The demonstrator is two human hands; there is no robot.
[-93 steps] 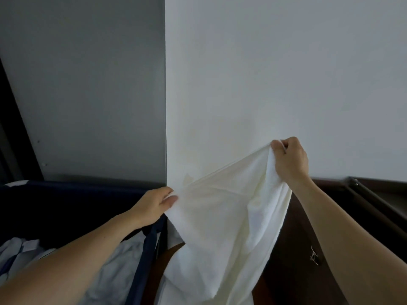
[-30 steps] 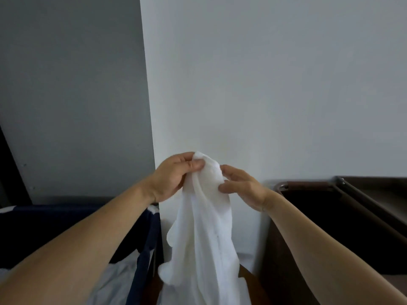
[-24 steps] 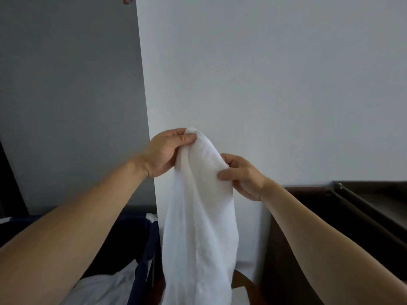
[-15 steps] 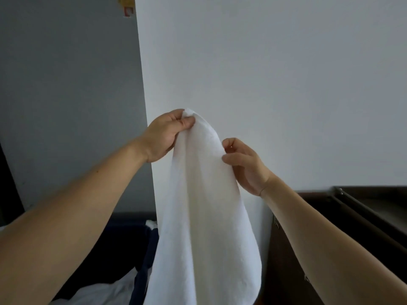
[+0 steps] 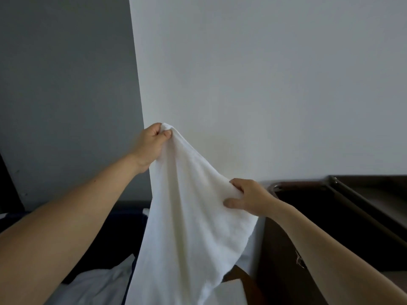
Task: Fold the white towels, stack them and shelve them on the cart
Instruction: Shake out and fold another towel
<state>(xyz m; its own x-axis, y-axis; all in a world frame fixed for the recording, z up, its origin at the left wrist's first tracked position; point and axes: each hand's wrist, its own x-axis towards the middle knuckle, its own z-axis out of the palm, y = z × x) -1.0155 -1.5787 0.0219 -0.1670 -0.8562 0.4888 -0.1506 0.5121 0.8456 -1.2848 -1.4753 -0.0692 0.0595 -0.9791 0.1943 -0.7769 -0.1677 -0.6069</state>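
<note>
Lower end of the white terry-cloth towel (image 5: 193, 227) runs off frame btm, corners not visible. Left hand (image 5: 152, 144) is up high, fingers & thumb pinching its top corner tight. Right hand (image 5: 248, 198) sits lower, fingers curled over the edge, thumb in front, gripping. Towel hangs in soft folds btwn them, beside the dark brown cart (image 5: 330, 216).

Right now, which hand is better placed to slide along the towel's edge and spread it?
Right. The right hand grips the towel partway down its edge; the left hand pinches the raised top and should likely anchor it.
</note>
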